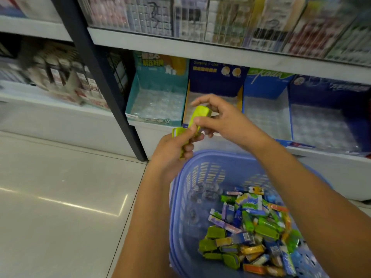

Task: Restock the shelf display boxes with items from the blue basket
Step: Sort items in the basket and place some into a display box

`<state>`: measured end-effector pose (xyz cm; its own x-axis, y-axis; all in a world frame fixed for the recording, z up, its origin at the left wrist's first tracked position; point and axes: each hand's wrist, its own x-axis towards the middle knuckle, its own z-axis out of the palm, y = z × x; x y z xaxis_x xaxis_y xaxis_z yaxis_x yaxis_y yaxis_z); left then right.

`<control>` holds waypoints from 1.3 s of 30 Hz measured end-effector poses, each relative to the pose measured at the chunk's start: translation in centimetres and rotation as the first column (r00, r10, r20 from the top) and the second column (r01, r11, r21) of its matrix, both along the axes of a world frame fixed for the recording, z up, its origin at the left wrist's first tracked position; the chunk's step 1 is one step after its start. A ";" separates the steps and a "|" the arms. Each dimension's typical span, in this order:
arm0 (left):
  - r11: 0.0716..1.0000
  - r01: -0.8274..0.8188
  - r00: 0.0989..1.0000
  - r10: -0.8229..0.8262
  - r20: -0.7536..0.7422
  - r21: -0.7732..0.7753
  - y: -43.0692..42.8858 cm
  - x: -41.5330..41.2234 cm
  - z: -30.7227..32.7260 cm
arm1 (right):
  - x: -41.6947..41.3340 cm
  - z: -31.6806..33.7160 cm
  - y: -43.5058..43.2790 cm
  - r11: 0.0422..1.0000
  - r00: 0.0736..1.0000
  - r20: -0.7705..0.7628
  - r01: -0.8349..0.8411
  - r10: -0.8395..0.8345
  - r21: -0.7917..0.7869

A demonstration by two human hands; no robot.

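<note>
The head view looks down on the blue basket [202, 156], which stands on the tiled floor [60, 197] in front of the bottom shelf [331, 157]. A heap of small wrapped packs [251, 227] in green, blue, yellow and orange lies in its near right part. Both hands are raised just beyond the basket's far left rim, between the basket and the shelf. The left hand [172, 151], right above that rim, has its fingers curled round a yellow-green pack [176, 131], whose ends stick out above and below the fist. The right hand [224, 121], a little farther from the basket and higher, pinches a second yellow-green pack [199, 115] between thumb and fingertips; this pack is tilted, its lower end down by the left thumb. The two packs lie very close, but whether they touch cannot be told. Beyond the basket a row of four open display boxes sits side by side on the shelf: a teal box [158, 77] past the far left corner, then a dark blue box with yellow edges [216, 81] straight behind the right hand, a light blue box [267, 87], and another dark blue box [329, 93] past the far right side. A black upright post [100, 77] rises left of the teal box.
</note>
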<state>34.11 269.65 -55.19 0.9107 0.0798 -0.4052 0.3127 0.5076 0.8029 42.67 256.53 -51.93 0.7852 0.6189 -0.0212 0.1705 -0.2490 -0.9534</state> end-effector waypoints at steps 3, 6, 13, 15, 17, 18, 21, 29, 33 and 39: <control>0.945 0.135 0.989 -0.146 -0.013 -0.297 2.0 0.5 0.5 | 1.2 0.8 -0.3 0.981 0.980 -0.051 -0.192 0.194 0.041; 0.984 0.138 0.988 -0.145 -0.059 -0.111 3.6 2.4 1.2 | 2.4 0.8 0.6 0.993 0.997 -0.025 -0.077 0.080 0.091; 0.160 0.021 0.997 -0.073 -0.009 0.987 8.1 11.2 0.6 | 6.2 -0.8 3.1 0.922 0.846 0.397 0.387 -0.355 0.001; -0.074 0.217 0.963 -0.148 -0.226 0.973 8.3 12.6 -0.4 | 7.4 -0.6 4.5 0.888 0.774 0.545 0.447 -0.322 -0.109; -0.229 0.301 0.924 -0.170 -0.343 0.926 8.2 13.1 -1.6 | 8.5 -0.5 6.1 0.873 0.771 0.576 0.450 -0.273 -0.189; -0.256 0.319 0.914 -0.172 -0.367 0.913 8.2 13.3 -1.9 | 9.0 -0.5 6.8 0.881 0.783 0.579 0.418 -0.228 -0.219; -0.237 0.313 0.919 -0.170 -0.357 0.920 8.2 13.4 -2.1 | 10.0 -1.1 8.5 0.883 0.764 0.644 0.327 -0.038 -0.337; -0.112 0.301 0.926 -0.203 -0.318 0.947 8.4 12.9 -1.3 | 11.7 -1.3 8.9 0.812 0.703 0.699 0.332 0.126 -0.480; -0.060 0.279 0.929 -0.235 -0.286 0.958 8.8 12.8 -1.3 | 11.3 -1.3 8.7 0.778 0.679 0.713 0.349 0.175 -0.523; 0.190 0.202 0.964 -0.213 -0.160 0.961 9.5 12.3 -1.4 | 11.2 -0.9 9.6 0.679 0.783 0.599 0.348 0.170 -0.647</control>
